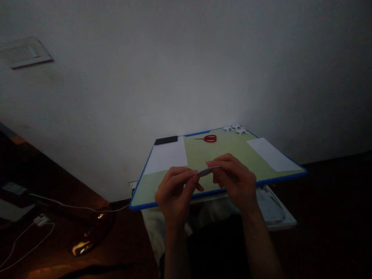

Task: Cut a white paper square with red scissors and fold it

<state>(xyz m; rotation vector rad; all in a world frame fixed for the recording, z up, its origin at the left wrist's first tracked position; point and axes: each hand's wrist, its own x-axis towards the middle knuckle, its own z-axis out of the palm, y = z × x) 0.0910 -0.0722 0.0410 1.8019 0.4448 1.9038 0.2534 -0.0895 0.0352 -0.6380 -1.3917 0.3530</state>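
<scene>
My left hand (pixel 176 192) and my right hand (pixel 234 180) are raised over the near edge of a green board with a blue rim (pixel 279 179). Between them they pinch a small strip of white paper (pixel 208 171), the left fingers on its left end and the right fingers on its right end. Both hands have their fingers closed on it.
On the board lie a white sheet (pixel 167 155) at the left, another white sheet (pixel 271 154) at the right, red-handled scissors (pixel 209 138), a black block (pixel 165 140) and several small white paper bits (pixel 236 129). A white cable (pixel 58 202) crosses the dark brown floor at left.
</scene>
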